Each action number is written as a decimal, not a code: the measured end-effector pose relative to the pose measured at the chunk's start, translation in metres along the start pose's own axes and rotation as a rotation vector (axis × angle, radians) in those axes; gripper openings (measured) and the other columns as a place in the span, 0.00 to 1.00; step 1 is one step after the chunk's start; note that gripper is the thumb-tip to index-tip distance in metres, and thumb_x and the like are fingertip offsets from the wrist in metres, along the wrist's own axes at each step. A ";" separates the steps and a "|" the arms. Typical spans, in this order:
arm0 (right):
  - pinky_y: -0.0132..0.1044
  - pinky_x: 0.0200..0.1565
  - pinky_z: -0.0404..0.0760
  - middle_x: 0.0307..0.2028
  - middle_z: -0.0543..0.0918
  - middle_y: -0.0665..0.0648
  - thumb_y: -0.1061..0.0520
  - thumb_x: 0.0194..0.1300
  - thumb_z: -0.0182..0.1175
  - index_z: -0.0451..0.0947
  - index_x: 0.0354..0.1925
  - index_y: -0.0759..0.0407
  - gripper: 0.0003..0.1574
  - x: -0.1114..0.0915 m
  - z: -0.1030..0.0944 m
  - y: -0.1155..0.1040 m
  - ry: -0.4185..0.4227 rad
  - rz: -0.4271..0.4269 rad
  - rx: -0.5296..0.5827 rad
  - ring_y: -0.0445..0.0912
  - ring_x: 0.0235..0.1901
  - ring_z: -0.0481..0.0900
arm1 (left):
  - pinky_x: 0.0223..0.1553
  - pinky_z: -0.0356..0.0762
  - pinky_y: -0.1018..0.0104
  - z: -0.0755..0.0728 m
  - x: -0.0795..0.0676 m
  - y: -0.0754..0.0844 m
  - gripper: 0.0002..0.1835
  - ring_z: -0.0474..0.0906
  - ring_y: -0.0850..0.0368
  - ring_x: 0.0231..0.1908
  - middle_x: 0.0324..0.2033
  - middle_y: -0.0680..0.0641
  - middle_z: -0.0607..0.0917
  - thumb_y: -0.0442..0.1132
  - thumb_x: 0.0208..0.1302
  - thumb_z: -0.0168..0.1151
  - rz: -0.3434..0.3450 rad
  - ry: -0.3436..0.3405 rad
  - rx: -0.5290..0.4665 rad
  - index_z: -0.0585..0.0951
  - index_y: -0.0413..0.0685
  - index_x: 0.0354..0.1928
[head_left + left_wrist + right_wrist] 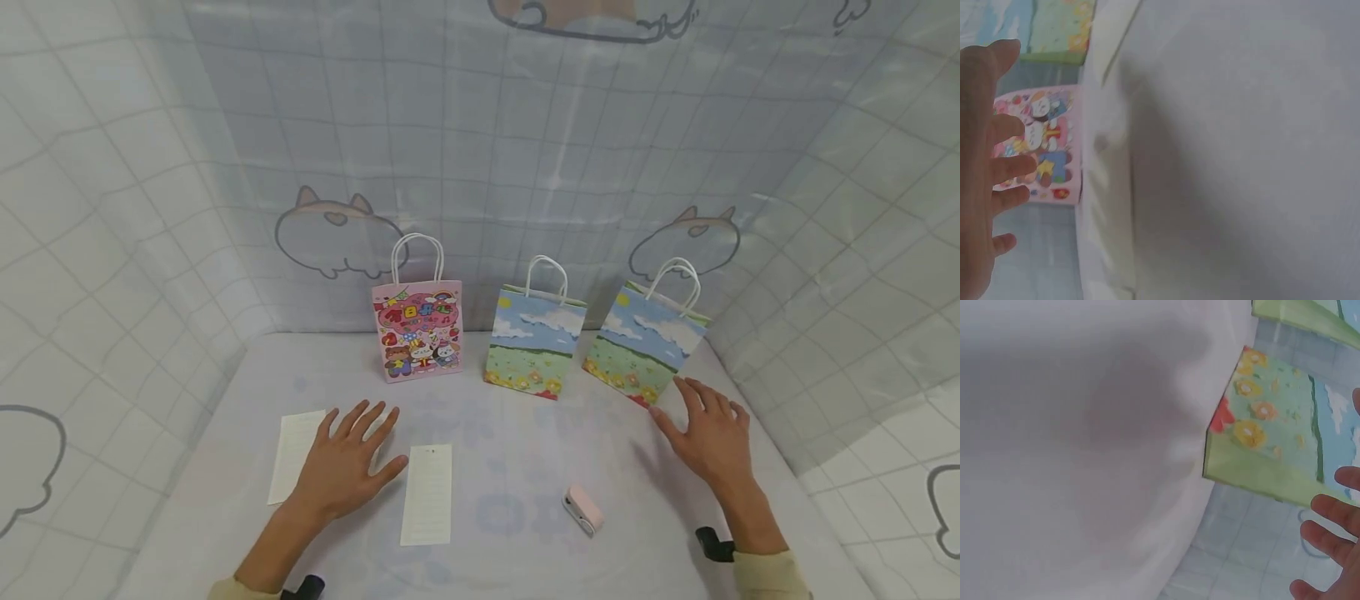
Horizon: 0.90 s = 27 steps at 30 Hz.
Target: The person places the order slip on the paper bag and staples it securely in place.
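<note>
My left hand point(341, 467), fingers spread and holding nothing, hovers over a white paper sheet point(291, 450) on the left and hides part of it. Close to its thumb lies a narrow white paper slip point(427, 500) with faint lines and small dark marks at its top. My right hand point(712, 437) is spread and holds nothing, its fingertips right by the lower edge of the right landscape paper bag point(647, 342). A similar landscape bag point(534, 342) stands in the middle. Between the hands, nearer me, lies a small pink-and-white gadget point(582, 510), shaped like a hole punch.
A pink paper gift bag point(420, 333) with cartoon animals and white handles stands at the back left. All the bags stand near the back wall point(480, 167), which is covered in grid-patterned sheeting. Similar sheeting point(847, 292) closes off the sides of the white tabletop point(517, 467).
</note>
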State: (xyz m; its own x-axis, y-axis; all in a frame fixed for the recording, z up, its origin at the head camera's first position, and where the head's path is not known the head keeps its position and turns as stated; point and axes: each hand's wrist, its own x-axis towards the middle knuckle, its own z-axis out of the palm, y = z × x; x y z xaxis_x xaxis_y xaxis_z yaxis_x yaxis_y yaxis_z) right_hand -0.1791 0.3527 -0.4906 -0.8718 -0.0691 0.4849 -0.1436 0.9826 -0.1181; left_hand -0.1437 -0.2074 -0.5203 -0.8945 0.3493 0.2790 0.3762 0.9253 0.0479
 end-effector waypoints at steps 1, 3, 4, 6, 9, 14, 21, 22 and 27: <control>0.72 0.56 0.60 0.62 0.75 0.68 0.38 0.62 0.66 0.69 0.68 0.60 0.44 0.002 -0.001 0.002 0.005 0.005 0.004 0.69 0.59 0.71 | 0.69 0.48 0.33 0.002 0.001 0.002 0.42 0.61 0.41 0.72 0.71 0.44 0.71 0.75 0.65 0.48 0.011 -0.004 0.006 0.70 0.57 0.73; 0.73 0.56 0.61 0.61 0.75 0.68 0.38 0.62 0.66 0.69 0.68 0.60 0.44 0.005 -0.004 0.006 0.027 0.011 0.010 0.69 0.59 0.71 | 0.68 0.50 0.33 0.007 0.002 0.004 0.42 0.62 0.41 0.72 0.70 0.45 0.72 0.75 0.65 0.47 0.034 -0.003 0.013 0.71 0.57 0.72; 0.73 0.56 0.61 0.61 0.75 0.68 0.38 0.62 0.66 0.70 0.68 0.60 0.44 0.007 -0.005 0.009 0.044 0.010 0.012 0.69 0.58 0.71 | 0.68 0.51 0.33 0.010 0.002 0.005 0.42 0.62 0.41 0.72 0.70 0.45 0.72 0.75 0.65 0.47 0.045 -0.002 0.015 0.71 0.57 0.72; 0.73 0.55 0.62 0.61 0.75 0.68 0.38 0.62 0.66 0.70 0.67 0.60 0.43 0.012 -0.007 0.014 0.074 0.010 0.022 0.69 0.58 0.72 | 0.68 0.52 0.33 0.014 0.003 0.007 0.42 0.63 0.41 0.71 0.69 0.45 0.73 0.75 0.66 0.47 0.064 0.001 0.011 0.72 0.57 0.71; 0.73 0.54 0.63 0.61 0.75 0.69 0.38 0.62 0.66 0.71 0.66 0.60 0.43 0.018 -0.009 0.020 0.111 0.007 0.036 0.69 0.58 0.72 | 0.67 0.52 0.33 0.020 0.003 0.011 0.41 0.63 0.41 0.71 0.69 0.45 0.73 0.74 0.66 0.48 0.071 -0.013 -0.024 0.73 0.57 0.71; 0.72 0.53 0.63 0.60 0.76 0.70 0.39 0.61 0.67 0.71 0.66 0.61 0.43 0.026 -0.010 0.027 0.131 -0.012 0.038 0.70 0.57 0.72 | 0.67 0.55 0.35 0.023 0.001 0.018 0.42 0.61 0.43 0.73 0.70 0.46 0.71 0.75 0.64 0.50 0.049 -0.092 -0.082 0.71 0.59 0.72; 0.74 0.51 0.62 0.61 0.73 0.73 0.38 0.68 0.62 0.66 0.69 0.61 0.43 0.037 -0.010 0.035 0.039 0.063 0.095 0.72 0.58 0.70 | 0.67 0.57 0.37 0.022 0.001 0.024 0.43 0.62 0.43 0.72 0.69 0.46 0.72 0.70 0.64 0.56 0.023 -0.128 -0.091 0.68 0.52 0.73; 0.74 0.50 0.61 0.61 0.72 0.74 0.37 0.69 0.60 0.65 0.70 0.62 0.43 0.038 -0.010 0.036 0.013 0.083 0.113 0.72 0.58 0.69 | 0.67 0.57 0.37 0.022 0.002 0.026 0.43 0.62 0.42 0.71 0.69 0.46 0.73 0.69 0.64 0.57 0.023 -0.130 -0.094 0.68 0.51 0.73; 0.74 0.50 0.59 0.63 0.70 0.75 0.36 0.73 0.55 0.60 0.73 0.65 0.46 0.043 -0.008 0.042 -0.091 0.153 0.215 0.72 0.60 0.66 | 0.66 0.58 0.37 0.020 0.006 0.032 0.42 0.65 0.43 0.69 0.65 0.45 0.76 0.67 0.65 0.59 0.023 -0.140 -0.109 0.70 0.49 0.72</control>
State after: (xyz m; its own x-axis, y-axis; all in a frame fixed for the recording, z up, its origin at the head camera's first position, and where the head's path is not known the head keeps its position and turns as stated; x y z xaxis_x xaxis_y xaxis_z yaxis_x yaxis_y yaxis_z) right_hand -0.2194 0.3927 -0.4676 -0.9279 0.0527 0.3690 -0.0946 0.9242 -0.3700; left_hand -0.1418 -0.1731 -0.5361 -0.9075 0.3943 0.1450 0.4139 0.8980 0.1490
